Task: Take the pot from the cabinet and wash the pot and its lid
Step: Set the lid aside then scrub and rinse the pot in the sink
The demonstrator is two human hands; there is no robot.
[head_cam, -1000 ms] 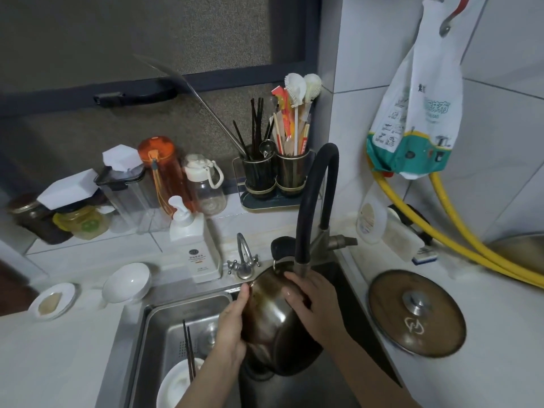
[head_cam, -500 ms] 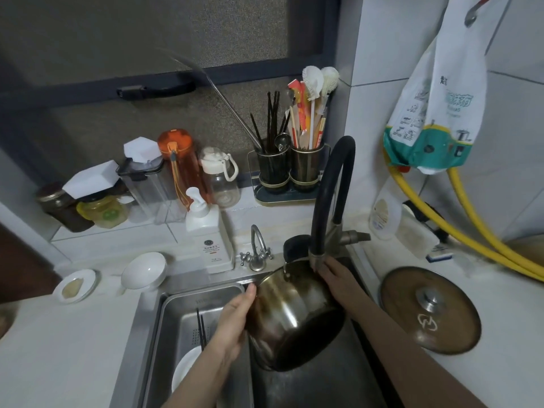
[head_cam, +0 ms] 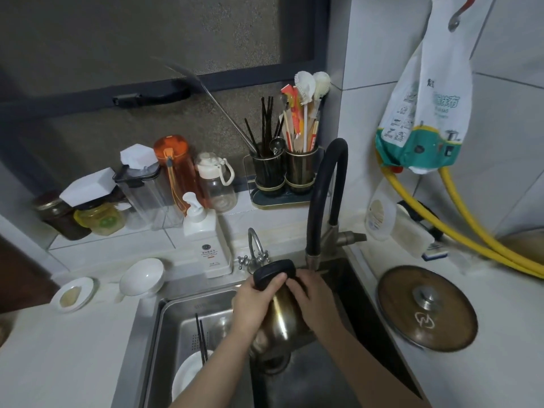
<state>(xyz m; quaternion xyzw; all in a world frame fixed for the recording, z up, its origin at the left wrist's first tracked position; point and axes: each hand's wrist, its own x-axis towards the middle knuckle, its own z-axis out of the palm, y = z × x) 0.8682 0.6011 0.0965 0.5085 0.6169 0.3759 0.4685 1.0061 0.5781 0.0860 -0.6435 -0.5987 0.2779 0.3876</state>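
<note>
White ceramic sits at the far left: a small dish [head_cam: 73,295] and an upturned bowl [head_cam: 142,277] on the counter, with a dark jar [head_cam: 57,214] behind them on the sill. Next comes a white pump bottle [head_cam: 206,242] whose label carries a round mark and small print too fine to read. In the left sink basin [head_cam: 176,325] lie black chopsticks [head_cam: 201,338] across a white plate [head_cam: 188,375]. Over the right basin, the steel pot [head_cam: 284,319] is tipped up, its black handle [head_cam: 273,273] pointing away towards the tap and its body slanting down into the sink. The left hand [head_cam: 253,304] is wrapped around that handle; the right hand [head_cam: 309,295] presses curled fingers on the pot's side just below it. Above stands the black hose faucet [head_cam: 326,184]. On the right counter the lid [head_cam: 426,309] lies flat, knob up, with a white logo printed near its front edge. On the wall hangs a white and green bag [head_cam: 424,113] with green Chinese characters.
</note>
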